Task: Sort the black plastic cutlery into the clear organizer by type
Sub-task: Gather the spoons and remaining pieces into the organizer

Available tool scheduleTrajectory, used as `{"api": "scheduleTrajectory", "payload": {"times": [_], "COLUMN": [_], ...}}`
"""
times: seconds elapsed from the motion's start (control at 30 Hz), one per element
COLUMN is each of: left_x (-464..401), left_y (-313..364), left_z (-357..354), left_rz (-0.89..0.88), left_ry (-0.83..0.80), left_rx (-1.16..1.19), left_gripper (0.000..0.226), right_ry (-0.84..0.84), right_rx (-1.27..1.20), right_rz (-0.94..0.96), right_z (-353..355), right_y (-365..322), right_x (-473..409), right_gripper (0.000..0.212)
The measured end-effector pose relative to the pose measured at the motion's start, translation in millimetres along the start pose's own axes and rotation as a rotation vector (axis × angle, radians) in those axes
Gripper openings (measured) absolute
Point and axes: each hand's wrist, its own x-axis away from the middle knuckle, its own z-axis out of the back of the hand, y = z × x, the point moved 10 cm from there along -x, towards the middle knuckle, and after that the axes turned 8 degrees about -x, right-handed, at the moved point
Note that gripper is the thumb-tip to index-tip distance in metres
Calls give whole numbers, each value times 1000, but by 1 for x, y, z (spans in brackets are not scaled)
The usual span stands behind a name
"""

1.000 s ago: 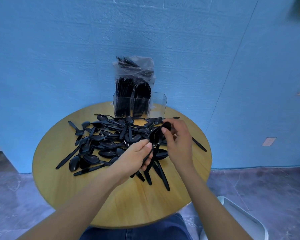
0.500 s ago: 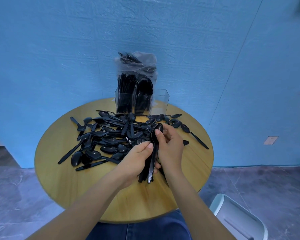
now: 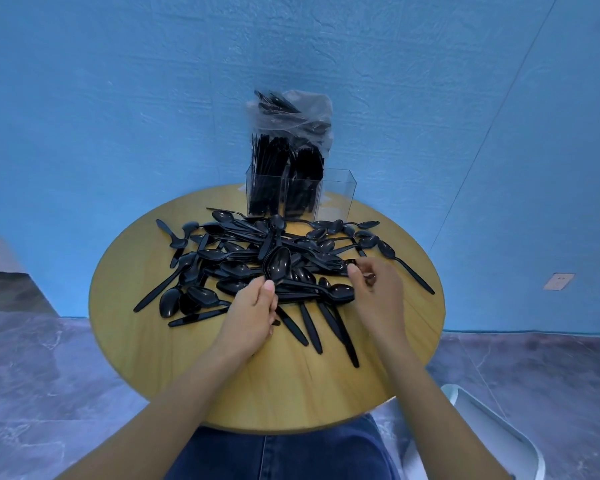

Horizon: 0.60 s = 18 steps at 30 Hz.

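Note:
A pile of black plastic spoons covers the middle of the round wooden table. My left hand grips a small stack of spoons, bowls pointing up and away from me. My right hand is at the pile's right side, its thumb and curled fingers pinching the end of one spoon. The clear organizer stands at the table's far edge. Its left and middle compartments are packed with black cutlery, and the right compartment looks empty.
A clear plastic bag of cutlery sits on top of the organizer, against the blue wall. A white chair stands at the lower right beside my knee. Bare wood shows along the table's near edge.
My hands have come apart. The right hand let go of the stack and moved right to the pile. The left hand keeps the stack, now held lower.

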Motion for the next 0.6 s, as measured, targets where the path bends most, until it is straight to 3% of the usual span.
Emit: {"api": "scheduleTrajectory", "payload": {"times": [0.1,0.17,0.3,0.6], "left_x": [-1,0,2,3], "left_y": [1,3,-1,-1], "left_z": [-3,-5,2,7], "left_rz": [-44,-82,-95,-96], "left_ry": [7,9,47,90], "left_rx": [-9,-24,44,71], "left_gripper": [34,34,35,35], "right_ry": [-118,-163,-149,125], "right_rx": [96,156,191,-349], "right_rz": [-119,-97,-77,-88], "right_z": [-10,-17,-19,17], "right_y": [22,21,16,21], "right_x": [9,14,16,17], "right_gripper": [43,46,31,11]}}
